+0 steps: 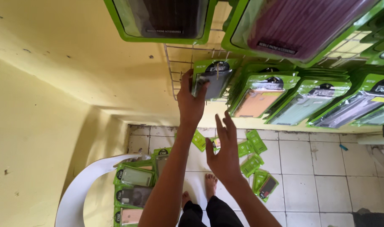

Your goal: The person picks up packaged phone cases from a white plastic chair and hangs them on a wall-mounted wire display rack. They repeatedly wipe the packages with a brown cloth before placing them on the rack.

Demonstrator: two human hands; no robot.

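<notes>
My left hand (191, 101) is raised to a white wire rack (175, 69) on the yellow wall. Its fingers grip the left edge of a green package holding a grey phone case (215, 82), which hangs at the rack's left end. My right hand (224, 151) hovers lower and to the right, fingers spread, holding nothing. More green phone-case packages (259, 98) hang in a row to the right of the gripped one.
A white plastic chair (80, 189) at the lower left carries a stack of green packages (135, 176). Several loose packages (253, 162) lie on the tiled floor near my bare feet (209, 185). Two large packages (167, 19) hang close overhead.
</notes>
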